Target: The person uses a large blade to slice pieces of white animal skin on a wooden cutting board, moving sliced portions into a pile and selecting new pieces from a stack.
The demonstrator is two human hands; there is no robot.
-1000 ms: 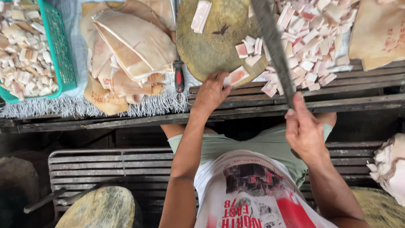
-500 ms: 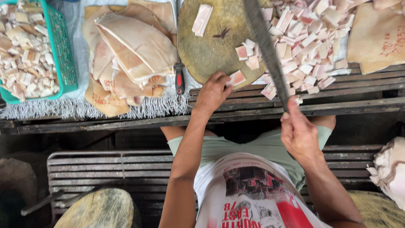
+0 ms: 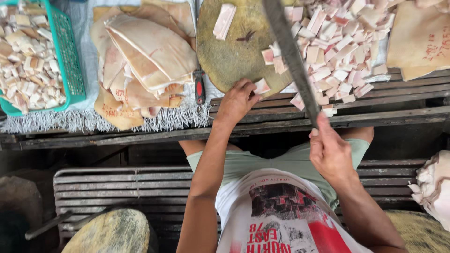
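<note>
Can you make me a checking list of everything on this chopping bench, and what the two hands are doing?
Surface: slatted wooden bench, fringed cloth under the slabs.
Job's things: round chopping block; pile of cut pieces; long blade.
Clutter: stacked pale slabs; green basket of pieces; red-handled tool.
Hands: left hand at the block's edge, touching a piece; right hand gripping the blade.
Cables: nothing seen.
Surroundings: another block below.

Green basket (image 3: pixel 70 61) of cut cubes at left — red-handled tool (image 3: pixel 200 89) beside stacked slabs (image 3: pixel 145 61).
</note>
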